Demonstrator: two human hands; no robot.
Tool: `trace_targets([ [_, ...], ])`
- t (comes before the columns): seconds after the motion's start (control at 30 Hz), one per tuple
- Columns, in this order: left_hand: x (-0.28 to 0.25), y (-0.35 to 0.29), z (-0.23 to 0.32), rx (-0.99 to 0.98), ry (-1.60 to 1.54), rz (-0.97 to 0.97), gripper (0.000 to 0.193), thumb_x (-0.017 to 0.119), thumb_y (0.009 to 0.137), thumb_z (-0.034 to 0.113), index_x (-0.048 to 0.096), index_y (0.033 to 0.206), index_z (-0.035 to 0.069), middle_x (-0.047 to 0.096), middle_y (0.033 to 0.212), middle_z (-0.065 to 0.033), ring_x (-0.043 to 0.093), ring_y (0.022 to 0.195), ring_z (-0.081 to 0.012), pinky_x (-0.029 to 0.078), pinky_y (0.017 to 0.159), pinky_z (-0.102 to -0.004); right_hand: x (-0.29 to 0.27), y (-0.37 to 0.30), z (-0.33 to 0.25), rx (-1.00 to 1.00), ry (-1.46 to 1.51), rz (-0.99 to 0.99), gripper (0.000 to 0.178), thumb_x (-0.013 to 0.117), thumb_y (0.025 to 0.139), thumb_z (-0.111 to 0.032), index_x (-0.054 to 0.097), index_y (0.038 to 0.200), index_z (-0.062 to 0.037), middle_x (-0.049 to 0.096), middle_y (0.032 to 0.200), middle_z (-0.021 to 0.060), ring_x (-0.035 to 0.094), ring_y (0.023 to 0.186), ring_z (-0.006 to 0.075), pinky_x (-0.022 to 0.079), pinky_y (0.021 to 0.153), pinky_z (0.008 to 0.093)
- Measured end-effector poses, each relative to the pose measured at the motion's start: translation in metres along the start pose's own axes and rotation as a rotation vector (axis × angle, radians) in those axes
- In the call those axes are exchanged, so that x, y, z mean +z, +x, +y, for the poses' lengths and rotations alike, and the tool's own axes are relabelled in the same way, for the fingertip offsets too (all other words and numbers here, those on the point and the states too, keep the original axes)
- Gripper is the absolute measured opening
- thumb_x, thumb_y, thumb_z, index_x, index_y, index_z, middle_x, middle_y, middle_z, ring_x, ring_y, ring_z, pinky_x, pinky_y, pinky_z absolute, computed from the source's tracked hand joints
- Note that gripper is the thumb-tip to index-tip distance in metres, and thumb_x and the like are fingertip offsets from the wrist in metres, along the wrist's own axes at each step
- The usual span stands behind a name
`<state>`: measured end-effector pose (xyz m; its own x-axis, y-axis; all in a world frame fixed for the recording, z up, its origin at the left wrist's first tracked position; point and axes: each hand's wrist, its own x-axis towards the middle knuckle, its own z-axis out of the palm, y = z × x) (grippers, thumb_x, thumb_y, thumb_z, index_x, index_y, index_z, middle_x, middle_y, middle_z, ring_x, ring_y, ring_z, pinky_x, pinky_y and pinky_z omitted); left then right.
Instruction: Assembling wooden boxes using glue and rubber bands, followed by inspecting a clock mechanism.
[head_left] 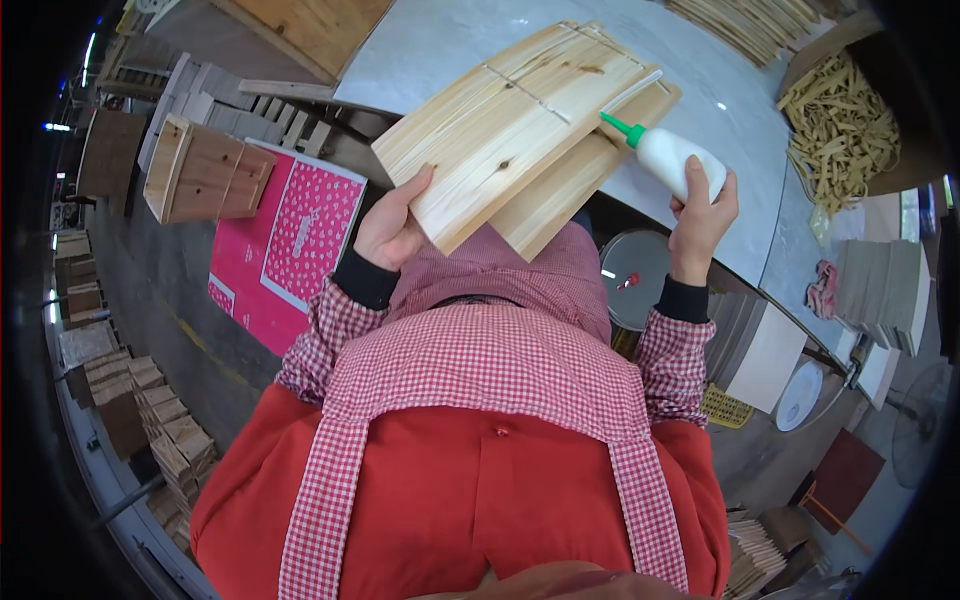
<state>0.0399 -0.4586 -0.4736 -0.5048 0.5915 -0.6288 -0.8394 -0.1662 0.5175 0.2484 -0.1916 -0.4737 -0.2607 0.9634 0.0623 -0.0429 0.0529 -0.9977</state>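
Note:
My left hand [393, 222] grips the near left corner of a pale wooden panel [490, 150], thumb on its top face. This panel is tilted, has thin grooves across it, and meets a second wooden board [560, 195] that sticks out below its right side. A white glue bottle [667, 158] with a green pointed nozzle is in my right hand [704, 222], fingers wrapped round its lower end. The nozzle tip points left, at the panel's right edge; whether it touches I cannot tell. A white streak shows along the far part of that edge.
A grey-white worktable [740, 215] lies beneath the boards. At the right is a box of yellowish strips [840, 130]. A wooden tub [205, 170] stands on a pink carton [265, 290] at the left. A round grey lid [640, 265] sits below the table edge. Stacked boards [885, 290] stand far right.

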Motion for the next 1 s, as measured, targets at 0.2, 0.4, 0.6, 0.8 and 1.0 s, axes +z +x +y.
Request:
trace_targets([
  [0.2,0.004,0.012,0.004,0.007,-0.026,-0.066,0.047,0.054,0.096,0.016,0.034,0.135,-0.001,0.049,0.131,-0.0187,0.051,0.122,-0.0283,0.045,0.102,-0.0408,0.017,-0.058,-0.017,0.022,-0.035,-0.156,0.029,0.067,0.086,-0.022,0.055,0.102,-0.0011,0.059,0.083,0.0044,0.053,0.06,0.0075,0.041,0.043,0.0194],
  [0.4,0.003,0.024,-0.002,0.041,-0.063,-0.114,0.048,0.054,0.096,0.015,0.033,0.136,-0.001,0.048,0.131,-0.0193,0.05,0.123,-0.0284,0.044,0.103,-0.0422,0.023,-0.1,-0.005,-0.123,-0.15,-0.339,0.029,0.064,0.087,-0.024,0.055,0.105,-0.0018,0.059,0.085,0.0035,0.052,0.061,0.0074,0.04,0.046,0.0189],
  [0.6,0.01,0.019,-0.003,0.073,-0.046,-0.075,0.046,0.054,0.096,0.015,0.035,0.134,-0.001,0.049,0.13,-0.0189,0.051,0.121,-0.0292,0.044,0.103,-0.0442,0.026,-0.115,-0.007,-0.164,-0.159,-0.378,0.032,0.065,0.087,-0.025,0.055,0.105,-0.0015,0.059,0.087,0.0051,0.052,0.063,0.0082,0.041,0.047,0.0199],
  [0.8,0.009,0.024,-0.006,0.077,-0.093,-0.096,0.043,0.054,0.095,0.014,0.038,0.133,0.0,0.051,0.128,-0.019,0.052,0.119,-0.0294,0.044,0.103,-0.0446,0.037,-0.121,-0.007,-0.456,-0.226,-0.361,0.034,0.064,0.087,-0.027,0.054,0.106,-0.001,0.058,0.088,0.0071,0.053,0.063,0.0104,0.041,0.048,0.0211],
  [1.0,0.0,0.034,0.003,0.107,-0.193,-0.163,0.04,0.052,0.096,0.011,0.04,0.132,0.0,0.051,0.129,-0.0179,0.05,0.121,-0.0308,0.041,0.105,-0.0479,0.025,-0.13,-0.01,-0.285,-0.092,-0.309,0.038,0.062,0.088,-0.029,0.051,0.11,-0.0004,0.058,0.083,0.008,0.051,0.056,0.0114,0.039,0.047,0.0227],
])
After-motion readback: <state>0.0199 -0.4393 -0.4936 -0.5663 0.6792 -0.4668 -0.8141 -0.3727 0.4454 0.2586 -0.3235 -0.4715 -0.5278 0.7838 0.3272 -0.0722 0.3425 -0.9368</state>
